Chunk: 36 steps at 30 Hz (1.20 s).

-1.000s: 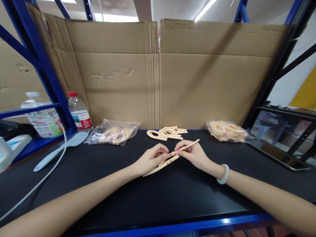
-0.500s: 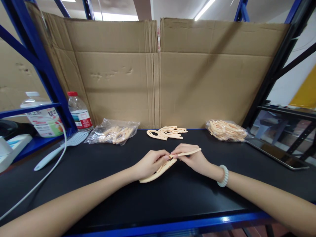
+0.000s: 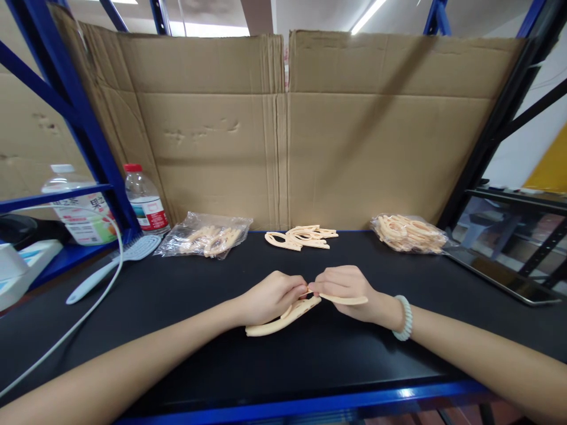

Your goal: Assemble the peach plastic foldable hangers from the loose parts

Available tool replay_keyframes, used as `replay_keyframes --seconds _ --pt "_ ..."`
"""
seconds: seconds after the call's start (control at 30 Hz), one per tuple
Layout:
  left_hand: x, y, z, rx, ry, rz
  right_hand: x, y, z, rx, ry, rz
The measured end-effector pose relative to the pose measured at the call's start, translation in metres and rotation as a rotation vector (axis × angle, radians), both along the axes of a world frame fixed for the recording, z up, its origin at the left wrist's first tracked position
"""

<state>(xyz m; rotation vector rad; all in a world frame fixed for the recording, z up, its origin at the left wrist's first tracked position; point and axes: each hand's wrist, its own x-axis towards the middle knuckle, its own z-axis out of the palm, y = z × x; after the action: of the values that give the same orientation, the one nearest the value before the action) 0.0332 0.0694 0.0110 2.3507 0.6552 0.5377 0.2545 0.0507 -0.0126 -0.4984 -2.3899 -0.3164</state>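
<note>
My left hand (image 3: 277, 298) is closed on a cream curved piece (image 3: 281, 323) with small slots near its right end. A second slim cream piece (image 3: 344, 300) is pinched in my right hand (image 3: 348, 286), which wears a pale beaded bracelet (image 3: 403, 317). The fingertips of both hands meet above the table, and the inner ends of the pieces are partly hidden by them. Behind the hands lies a small pile of similar cream pieces (image 3: 301, 236), some with loop-shaped openings.
At the back left is a clear bag (image 3: 206, 236) of cream pieces; a fuller bag (image 3: 408, 233) sits back right. A hairbrush (image 3: 115, 265), white cable (image 3: 100, 295), red-capped bottle (image 3: 148, 206) and larger bottle (image 3: 82, 215) stand left. A tablet-like panel (image 3: 500, 274) lies right. Cardboard (image 3: 212, 147) walls the back.
My right hand has turned, swinging the outer end of its cream piece downward. The left hand's piece has tilted slightly and sunk a little. The background has shifted slightly with the camera.
</note>
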Motion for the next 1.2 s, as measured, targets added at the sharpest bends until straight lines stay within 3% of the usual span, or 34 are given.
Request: replay_keyframes --seconds 0.1,0.2,0.37,0.53,0.63,0.73,0.87,0.97,1.03,1.1,1.2 --pt "0.000 0.002 -0.002 -0.180 -0.083 0.031 0.001 0.000 0.002 0.052 -0.036 0.058" --pt "0.001 0.006 -0.006 -0.345 -0.142 0.051 0.002 0.000 0.010 -0.042 0.065 0.060" --pt "0.001 0.019 -0.010 -0.681 -0.374 0.101 0.016 0.017 0.022 -0.347 0.469 -0.194" --pt "-0.004 0.034 -0.011 -0.897 -0.634 0.206 0.039 0.034 0.018 -0.785 0.326 -0.461" --pt "-0.007 0.038 -0.012 -0.999 -0.702 0.276 0.043 0.034 0.020 -0.925 0.185 -0.590" --pt "-0.008 0.038 -0.011 -1.064 -0.734 0.320 0.044 0.032 0.023 -0.980 0.066 -0.632" --pt "-0.007 0.036 -0.008 -1.105 -0.757 0.344 0.044 0.030 0.020 -0.939 0.050 -0.718" --pt "-0.005 0.035 -0.006 -1.113 -0.762 0.345 0.031 0.020 0.020 -0.644 0.083 -0.725" --pt "-0.004 0.033 -0.006 -1.107 -0.765 0.341 0.015 0.007 0.022 -0.377 0.078 -0.499" --pt "-0.002 0.032 -0.006 -1.097 -0.770 0.339 -0.005 -0.009 0.023 -0.247 -0.061 -0.221" --pt "0.001 0.029 -0.006 -1.091 -0.774 0.345 -0.026 -0.025 0.021 -0.142 -0.265 -0.064"
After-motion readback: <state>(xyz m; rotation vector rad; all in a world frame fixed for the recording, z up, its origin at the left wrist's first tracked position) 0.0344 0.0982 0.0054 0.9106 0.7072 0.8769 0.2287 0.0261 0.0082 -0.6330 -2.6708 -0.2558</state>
